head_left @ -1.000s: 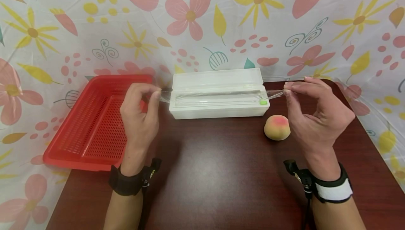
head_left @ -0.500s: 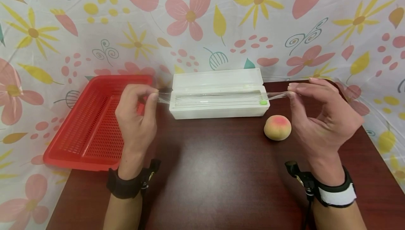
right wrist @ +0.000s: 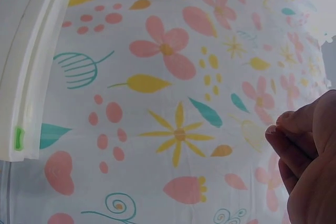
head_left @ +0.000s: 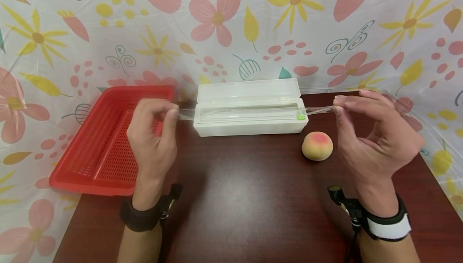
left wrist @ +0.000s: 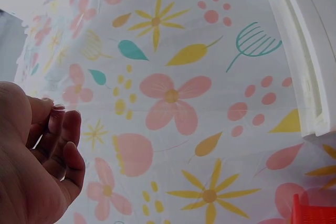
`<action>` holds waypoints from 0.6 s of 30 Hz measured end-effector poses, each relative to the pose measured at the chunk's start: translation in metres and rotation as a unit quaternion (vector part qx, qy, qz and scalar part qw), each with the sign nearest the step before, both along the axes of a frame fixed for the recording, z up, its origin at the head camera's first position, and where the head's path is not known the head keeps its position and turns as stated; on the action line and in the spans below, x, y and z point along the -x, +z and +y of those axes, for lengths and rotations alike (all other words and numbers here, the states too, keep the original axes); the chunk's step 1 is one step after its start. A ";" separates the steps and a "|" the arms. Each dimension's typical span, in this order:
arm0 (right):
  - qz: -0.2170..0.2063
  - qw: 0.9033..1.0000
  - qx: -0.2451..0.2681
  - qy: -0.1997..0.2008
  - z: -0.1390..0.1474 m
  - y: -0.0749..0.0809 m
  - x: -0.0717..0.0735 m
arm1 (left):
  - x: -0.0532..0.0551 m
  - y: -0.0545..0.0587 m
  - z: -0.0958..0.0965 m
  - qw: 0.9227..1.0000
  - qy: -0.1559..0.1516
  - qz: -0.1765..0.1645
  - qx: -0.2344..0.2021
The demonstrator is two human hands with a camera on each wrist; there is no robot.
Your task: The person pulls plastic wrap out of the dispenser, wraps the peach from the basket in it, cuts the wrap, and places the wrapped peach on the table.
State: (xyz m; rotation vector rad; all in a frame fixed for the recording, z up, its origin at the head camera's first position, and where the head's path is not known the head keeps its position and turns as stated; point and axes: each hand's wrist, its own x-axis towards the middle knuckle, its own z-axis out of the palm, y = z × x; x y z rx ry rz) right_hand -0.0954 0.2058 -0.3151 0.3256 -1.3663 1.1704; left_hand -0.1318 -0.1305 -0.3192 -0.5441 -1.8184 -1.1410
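Note:
Stretched between both hands is a sheet of clear plastic wrap (head_left: pixel 249 112), pulled taut and bunched toward its ends. My left hand (head_left: pixel 153 134) pinches its left end between thumb and forefinger. At the right end, my right hand (head_left: pixel 380 134) pinches it the same way. Behind and below the film lies a long white wrap dispenser box (head_left: pixel 249 129), its lid (head_left: pixel 247 90) raised at the back and a green slider (head_left: pixel 301 117) at its right front. In both wrist views the film is barely visible against the patterned cloth.
A peach (head_left: pixel 317 146) sits on the dark wooden table (head_left: pixel 238 198), just left of the right hand. The red perforated basket (head_left: pixel 115 154) stands at the left, partly behind the left hand. A floral cloth (head_left: pixel 231 25) hangs behind everything.
Both hands have moved apart and slightly toward the body, the left one leftward and the right one rightward, pulling the plastic wrap wider. Box, peach and basket have stayed put.

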 end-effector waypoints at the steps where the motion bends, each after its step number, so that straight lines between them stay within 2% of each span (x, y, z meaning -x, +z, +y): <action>1: 0.001 1.000 0.001 -0.001 0.000 0.000 0.000 | -0.001 0.001 0.000 1.000 0.000 0.001 -0.002; 18: 0.033 0.999 0.009 0.001 0.007 -0.004 -0.002 | -0.011 0.011 0.004 0.999 0.000 0.028 -0.023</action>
